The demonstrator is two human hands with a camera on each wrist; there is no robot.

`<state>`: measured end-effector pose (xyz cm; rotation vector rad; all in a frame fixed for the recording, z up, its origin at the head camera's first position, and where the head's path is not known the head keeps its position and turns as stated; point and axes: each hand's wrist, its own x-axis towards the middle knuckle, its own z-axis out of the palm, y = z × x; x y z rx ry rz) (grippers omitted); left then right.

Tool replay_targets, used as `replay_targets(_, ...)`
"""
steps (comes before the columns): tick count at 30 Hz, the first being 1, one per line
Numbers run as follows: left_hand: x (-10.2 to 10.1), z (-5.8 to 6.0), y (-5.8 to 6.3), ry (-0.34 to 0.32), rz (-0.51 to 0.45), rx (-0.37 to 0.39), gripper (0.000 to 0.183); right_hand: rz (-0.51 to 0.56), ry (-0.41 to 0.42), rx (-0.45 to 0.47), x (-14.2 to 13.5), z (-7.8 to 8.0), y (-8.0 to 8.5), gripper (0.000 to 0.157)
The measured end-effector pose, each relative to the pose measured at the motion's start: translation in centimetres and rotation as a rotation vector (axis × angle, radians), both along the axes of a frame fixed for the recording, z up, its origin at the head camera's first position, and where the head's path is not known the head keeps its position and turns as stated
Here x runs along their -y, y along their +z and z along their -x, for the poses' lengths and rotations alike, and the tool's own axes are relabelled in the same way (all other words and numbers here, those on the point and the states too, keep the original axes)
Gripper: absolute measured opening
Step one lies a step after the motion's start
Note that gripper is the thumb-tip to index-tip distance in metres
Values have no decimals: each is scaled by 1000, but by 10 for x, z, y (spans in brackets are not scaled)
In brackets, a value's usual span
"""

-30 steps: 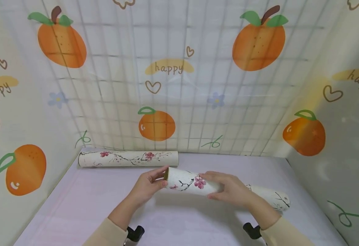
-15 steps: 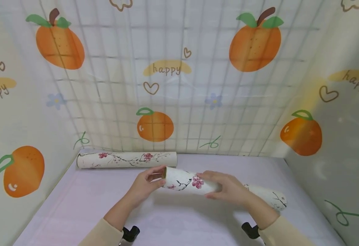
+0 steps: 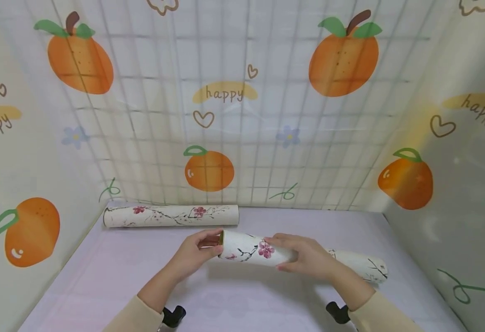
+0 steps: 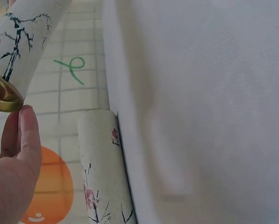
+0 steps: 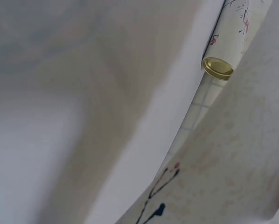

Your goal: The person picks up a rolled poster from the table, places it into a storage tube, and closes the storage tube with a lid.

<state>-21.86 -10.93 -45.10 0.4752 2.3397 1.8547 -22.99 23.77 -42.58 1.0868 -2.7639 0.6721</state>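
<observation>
Just above the table, both hands hold a white cardboard tube (image 3: pixel 246 247) printed with pink blossoms and dark branches. It tilts, its right end lower than its left. The left hand (image 3: pixel 188 259) pinches the left end with thumb and fingers. In the left wrist view its fingertips touch the rim by the gold-coloured end (image 4: pixel 3 93). My right hand (image 3: pixel 309 258) grips the tube near its middle and covers part of it. The tube fills much of the right wrist view, with only a sliver of the hand visible. I cannot tell whether the far right end touches the table.
A second, matching tube (image 3: pixel 172 216) lies along the table's back edge at left; its gold end (image 5: pixel 218 68) shows in the right wrist view. Behind stands a curtain (image 3: pixel 226 138) printed with oranges. Black fittings (image 3: pixel 174 317) sit by both sleeves on the pale tabletop (image 3: pixel 242 299).
The left hand and the tube's left end have sunk slightly. Both hands keep their hold, and the whole scene has shifted a little left in the view. The second tube stays put.
</observation>
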Motion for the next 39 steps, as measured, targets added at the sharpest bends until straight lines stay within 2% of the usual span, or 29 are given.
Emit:
replay_targets(7, -3, 1, -5, -14, -22, 8, 53, -2, 12, -1, 0, -1, -1, 75)
replay_targets(16, -6, 0, -7, -19, -97, 25, 52, -4, 18, -22, 0, 1, -1, 75)
replay_targets(21, -3, 2, -7, -34, -62, 21, 53, 2, 27, -5, 2, 3, -2, 75)
replay_targets(26, 2, 3, 0, -44, -6, -11, 55, 19, -33, 50, 4, 6, -2, 75)
replay_targets(30, 3, 2, 1, -61, -12, 12, 54, 36, -63, 75, 4, 7, -3, 75)
replay_targets(39, 4, 0, -3, -70, -9, 10, 53, 19, -30, 41, 5, 6, -4, 71)
